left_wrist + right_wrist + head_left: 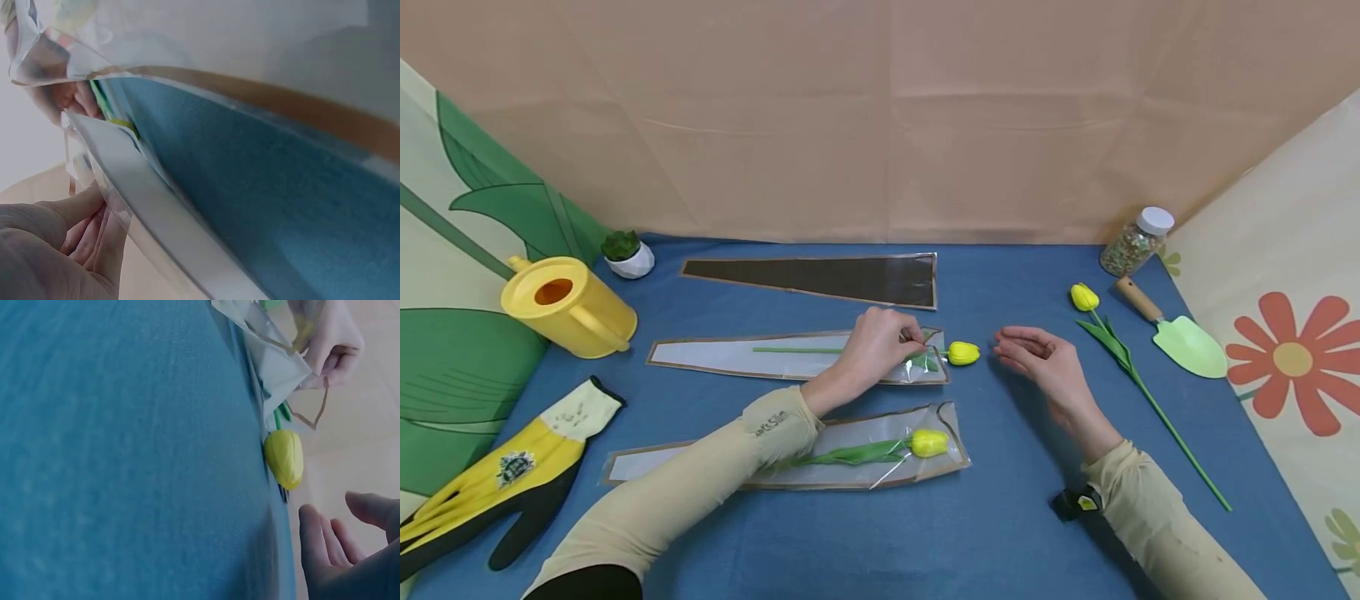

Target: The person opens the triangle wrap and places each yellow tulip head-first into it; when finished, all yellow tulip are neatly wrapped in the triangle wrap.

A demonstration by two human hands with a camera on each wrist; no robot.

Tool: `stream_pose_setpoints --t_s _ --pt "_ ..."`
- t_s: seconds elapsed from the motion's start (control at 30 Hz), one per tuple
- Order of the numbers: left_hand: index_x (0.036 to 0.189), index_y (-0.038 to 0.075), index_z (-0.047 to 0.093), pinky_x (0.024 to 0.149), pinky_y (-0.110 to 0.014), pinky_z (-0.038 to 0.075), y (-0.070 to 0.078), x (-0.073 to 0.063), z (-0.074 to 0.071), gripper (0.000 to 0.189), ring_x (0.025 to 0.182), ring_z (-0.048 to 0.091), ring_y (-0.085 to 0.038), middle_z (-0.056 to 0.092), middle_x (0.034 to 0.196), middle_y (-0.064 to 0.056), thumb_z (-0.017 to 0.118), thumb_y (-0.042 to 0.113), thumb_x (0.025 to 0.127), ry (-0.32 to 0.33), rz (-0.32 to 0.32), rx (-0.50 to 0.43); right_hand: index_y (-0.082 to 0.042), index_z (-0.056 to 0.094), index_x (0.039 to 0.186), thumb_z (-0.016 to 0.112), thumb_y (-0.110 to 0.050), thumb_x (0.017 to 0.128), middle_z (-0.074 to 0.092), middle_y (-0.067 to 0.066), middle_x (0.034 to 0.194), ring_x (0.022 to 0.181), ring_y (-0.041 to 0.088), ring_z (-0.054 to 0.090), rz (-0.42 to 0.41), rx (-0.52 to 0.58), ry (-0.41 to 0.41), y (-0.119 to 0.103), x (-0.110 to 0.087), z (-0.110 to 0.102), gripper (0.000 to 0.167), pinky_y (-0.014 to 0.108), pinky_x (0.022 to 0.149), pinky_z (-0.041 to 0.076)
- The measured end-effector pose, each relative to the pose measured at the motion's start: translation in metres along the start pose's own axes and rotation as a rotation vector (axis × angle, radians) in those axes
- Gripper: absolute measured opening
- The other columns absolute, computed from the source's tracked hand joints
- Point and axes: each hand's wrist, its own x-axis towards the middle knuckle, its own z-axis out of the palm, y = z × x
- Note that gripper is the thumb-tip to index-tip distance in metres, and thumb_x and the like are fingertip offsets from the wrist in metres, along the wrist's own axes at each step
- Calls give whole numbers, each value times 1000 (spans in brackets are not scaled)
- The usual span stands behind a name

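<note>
Pinching the middle sleeve (700, 353) by its edge with the left hand (877, 348) — probably to hold the mouth open around the tulip (962, 353), lying stem-in and head-out. Gripping nothing with the right hand (1052, 368), loosely bent near the head, seemingly for easy reach.

Busy blue bench (865, 542)! Watering can (576, 304) by the left edge, glove (520, 475) near-left corner, plastic sleeves (850, 279) centre, jar (1127, 250) far-right corner!
</note>
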Motion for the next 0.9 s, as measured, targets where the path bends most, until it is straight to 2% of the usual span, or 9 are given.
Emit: stream_pose_setpoints --t_s 0.27,0.53,0.9 --pt "85 12 84 72 -28 57 1 0 -4 8 78 73 -10 79 83 3 90 10 89 -1 2 -7 16 52 146 67 -6 107 74 14 130 109 13 75 39 26 -64 2 2 -3 47 32 97 58" --pt "84 13 83 72 -27 57 3 0 -4 8 77 74 -10 79 83 2 90 10 89 0 6 -14 16 52 147 67 -3 106 73 14 133 110 6 73 64 -23 -102 9 3 -3 47 27 97 57" --pt "84 12 83 69 -25 56 4 -1 -2 9 77 74 -10 79 83 2 90 9 89 -2 20 -29 16 56 144 68 -2 106 76 9 126 107 4 73 62 -43 -101 9 5 2 44 26 94 58"
